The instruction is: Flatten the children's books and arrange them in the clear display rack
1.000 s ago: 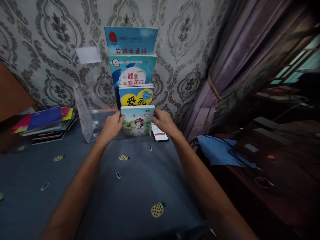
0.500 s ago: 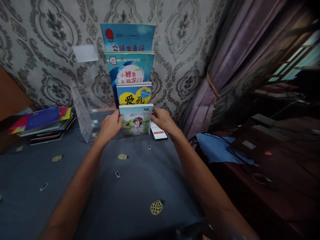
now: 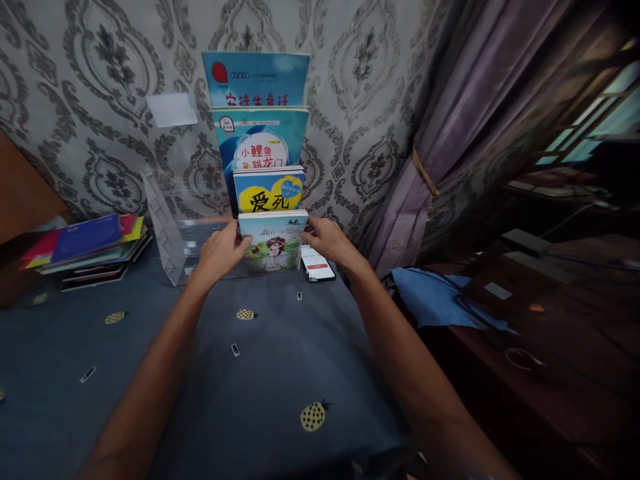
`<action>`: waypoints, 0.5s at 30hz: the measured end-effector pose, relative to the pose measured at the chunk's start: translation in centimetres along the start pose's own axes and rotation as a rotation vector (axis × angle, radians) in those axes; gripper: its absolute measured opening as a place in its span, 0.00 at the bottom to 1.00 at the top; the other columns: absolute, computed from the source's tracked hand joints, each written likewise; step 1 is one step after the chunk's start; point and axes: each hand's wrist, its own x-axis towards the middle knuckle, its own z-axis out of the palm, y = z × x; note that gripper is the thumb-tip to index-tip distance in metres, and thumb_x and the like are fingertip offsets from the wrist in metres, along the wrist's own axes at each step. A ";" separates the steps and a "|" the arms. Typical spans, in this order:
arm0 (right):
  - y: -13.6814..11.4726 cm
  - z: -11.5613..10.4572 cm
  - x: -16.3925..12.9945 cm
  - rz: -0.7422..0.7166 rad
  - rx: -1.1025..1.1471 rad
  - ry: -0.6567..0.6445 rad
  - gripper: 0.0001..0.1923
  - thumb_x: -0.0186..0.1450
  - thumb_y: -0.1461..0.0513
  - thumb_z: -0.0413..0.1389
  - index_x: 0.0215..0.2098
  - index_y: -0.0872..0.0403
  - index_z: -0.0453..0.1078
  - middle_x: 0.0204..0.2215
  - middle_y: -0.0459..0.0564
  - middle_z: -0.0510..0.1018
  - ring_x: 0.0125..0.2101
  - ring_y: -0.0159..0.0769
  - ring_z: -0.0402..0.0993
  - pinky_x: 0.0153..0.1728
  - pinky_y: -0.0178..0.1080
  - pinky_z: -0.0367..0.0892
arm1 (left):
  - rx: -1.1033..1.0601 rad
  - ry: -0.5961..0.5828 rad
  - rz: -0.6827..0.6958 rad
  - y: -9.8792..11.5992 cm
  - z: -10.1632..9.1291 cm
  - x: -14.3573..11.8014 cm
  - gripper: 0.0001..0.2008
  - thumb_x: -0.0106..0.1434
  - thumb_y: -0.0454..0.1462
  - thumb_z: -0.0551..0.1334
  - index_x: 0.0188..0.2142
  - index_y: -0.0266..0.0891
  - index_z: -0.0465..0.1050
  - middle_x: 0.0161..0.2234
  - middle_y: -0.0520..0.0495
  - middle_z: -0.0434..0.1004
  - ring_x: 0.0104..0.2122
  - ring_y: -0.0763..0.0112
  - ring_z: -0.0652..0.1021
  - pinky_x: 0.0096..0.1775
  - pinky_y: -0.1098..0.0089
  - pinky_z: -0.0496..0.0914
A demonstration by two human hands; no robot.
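A small book with a cartoon child on a pale green cover stands upright at the front of a clear tiered display stand. My left hand grips its left edge, thumb on the front cover and fingers partly hidden behind. On the opposite edge, my right hand holds it too, thumb near the cover. Behind it, rising in steps, are a yellow-and-blue book, a teal book with a round white title patch, and a taller blue book at the back.
A phone with a lit screen lies right of the stand. Further left is a pile of books and folders. The dark cloth has a pineapple print. A tied purple curtain hangs right, beside a brown cabinet with a blue cloth.
My left thumb has slid slightly further over the front cover. The small book sits a touch lower in view, and the whole scene has shifted down a little.
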 end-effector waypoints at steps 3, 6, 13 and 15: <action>0.0 -0.1 0.0 -0.002 0.011 -0.004 0.16 0.65 0.65 0.54 0.50 0.58 0.74 0.42 0.57 0.82 0.38 0.42 0.78 0.40 0.40 0.67 | -0.003 0.004 0.006 0.0 -0.1 -0.1 0.18 0.66 0.44 0.55 0.52 0.41 0.69 0.40 0.40 0.81 0.41 0.53 0.79 0.43 0.56 0.71; -0.1 -0.3 -0.1 -0.007 0.004 0.010 0.16 0.65 0.65 0.54 0.50 0.58 0.74 0.42 0.56 0.83 0.38 0.42 0.78 0.40 0.40 0.67 | 0.004 0.003 0.009 0.1 -0.2 -0.2 0.18 0.66 0.44 0.55 0.53 0.41 0.69 0.40 0.40 0.81 0.41 0.53 0.79 0.43 0.57 0.71; -0.4 -1.6 -0.6 -0.018 -0.025 0.047 0.20 0.65 0.65 0.55 0.56 0.59 0.72 0.46 0.59 0.82 0.43 0.45 0.78 0.45 0.42 0.69 | 0.025 -0.023 -0.006 0.3 -0.6 -0.3 0.19 0.67 0.44 0.58 0.55 0.40 0.68 0.43 0.39 0.82 0.43 0.51 0.80 0.44 0.57 0.72; -0.7 -2.1 -0.8 -0.022 -0.028 0.123 0.21 0.66 0.64 0.55 0.56 0.59 0.72 0.48 0.60 0.81 0.44 0.47 0.78 0.46 0.45 0.70 | 0.016 -0.011 -0.011 0.3 -1.0 -0.4 0.20 0.67 0.43 0.58 0.56 0.41 0.68 0.45 0.40 0.82 0.45 0.53 0.80 0.45 0.58 0.72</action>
